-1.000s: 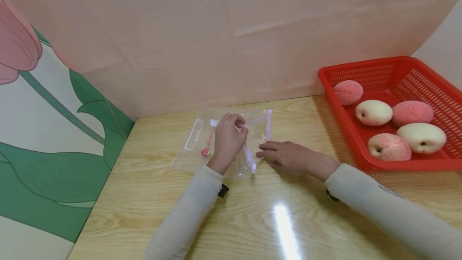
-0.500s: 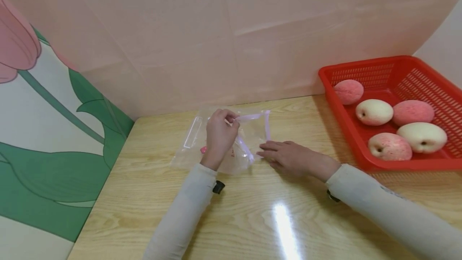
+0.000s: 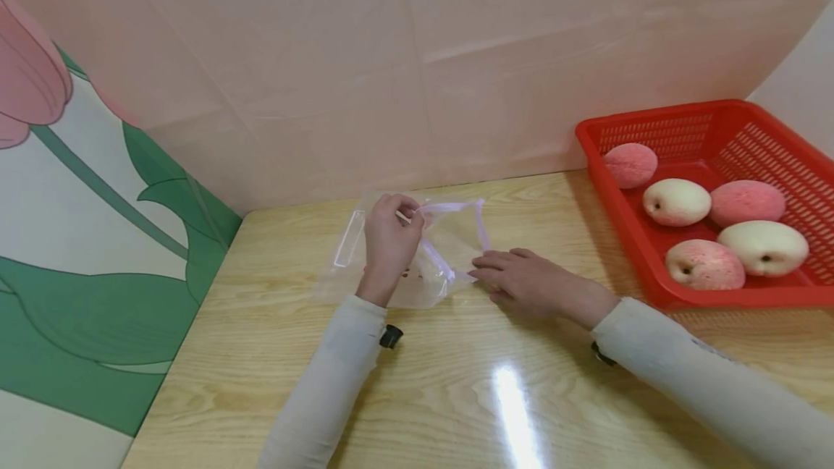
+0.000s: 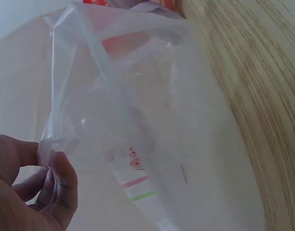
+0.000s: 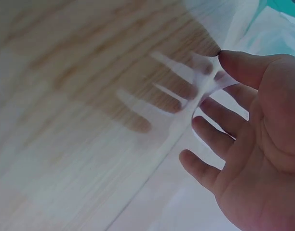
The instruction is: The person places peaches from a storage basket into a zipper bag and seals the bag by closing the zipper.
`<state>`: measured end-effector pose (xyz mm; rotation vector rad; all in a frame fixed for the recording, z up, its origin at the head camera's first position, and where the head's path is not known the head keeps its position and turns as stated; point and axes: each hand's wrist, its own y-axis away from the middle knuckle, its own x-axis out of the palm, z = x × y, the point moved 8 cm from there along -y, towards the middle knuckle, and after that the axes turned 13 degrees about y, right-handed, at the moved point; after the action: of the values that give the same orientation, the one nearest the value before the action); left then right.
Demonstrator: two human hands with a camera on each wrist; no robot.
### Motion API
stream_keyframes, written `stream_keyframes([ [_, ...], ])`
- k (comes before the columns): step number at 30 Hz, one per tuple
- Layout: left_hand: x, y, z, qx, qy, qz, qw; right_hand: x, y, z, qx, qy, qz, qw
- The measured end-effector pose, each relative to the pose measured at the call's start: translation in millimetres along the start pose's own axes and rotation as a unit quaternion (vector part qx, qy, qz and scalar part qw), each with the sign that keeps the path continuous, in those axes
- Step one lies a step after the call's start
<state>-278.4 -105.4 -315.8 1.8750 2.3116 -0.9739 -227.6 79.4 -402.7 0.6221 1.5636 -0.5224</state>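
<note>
A clear plastic zip bag (image 3: 430, 288) with lilac strips along its mouth lies on the wooden table in the head view. My left hand (image 3: 394, 241) pinches one lip of the mouth between thumb and fingers and holds it lifted, so the mouth gapes. In the left wrist view that lip rises from the fingertips, and small red prints show on the bag (image 4: 191, 120). My right hand (image 3: 531, 284) is at the near right corner of the mouth. The right wrist view shows its thumb and index finger pinching the bag's edge, the other fingers spread.
A red plastic basket (image 3: 612, 216) stands to the right, holding several peaches, among them a pale peach (image 3: 677, 203) and a pink peach (image 3: 747, 203). Behind the wooden table (image 3: 247, 353) rises a pinkish covered wall (image 3: 326, 93). A flower-painted panel (image 3: 98, 237) borders the left.
My left hand has moved left and slightly away, drawing the lip back so the bag's mouth gapes wider. My right hand has barely moved.
</note>
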Motion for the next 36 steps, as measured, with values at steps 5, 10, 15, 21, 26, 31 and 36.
stream_keyframes([
  [5, -2.5, -1.3, 2.8, -0.006, 0.009, -0.009, 0.9999, -2.2, 0.8, -0.2, 0.004, 0.002, -0.006, 1.0],
  [10, -6.9, -2.3, 6.7, -0.015, 0.027, -0.026, 0.9992, -2.1, 1.7, 1.2, 0.0, 0.009, -0.006, 1.0],
  [15, -4.3, -1.4, 9.2, -0.027, 0.038, -0.015, 0.9988, -1.7, 1.6, 0.8, 0.001, 0.008, -0.006, 1.0],
  [21, -1.1, -1.4, 5.5, -0.033, 0.024, 0.005, 0.9992, -7.3, 2.8, 2.9, 0.006, 0.004, -0.041, 0.999],
  [26, 1.4, -1.0, 6.6, -0.042, 0.02, 0.021, 0.9987, -11.9, 5.1, 5.1, 0.005, 0.012, -0.062, 0.998],
  [31, 4.8, 0.7, 8.4, -0.063, 0.026, 0.035, 0.9971, -13.3, 7.1, 5.8, 0.004, 0.019, -0.067, 0.998],
  [36, 6.9, 2.0, 7.6, -0.063, 0.028, 0.041, 0.9967, -15.7, 10.3, 7.7, 0.001, 0.021, -0.084, 0.996],
])
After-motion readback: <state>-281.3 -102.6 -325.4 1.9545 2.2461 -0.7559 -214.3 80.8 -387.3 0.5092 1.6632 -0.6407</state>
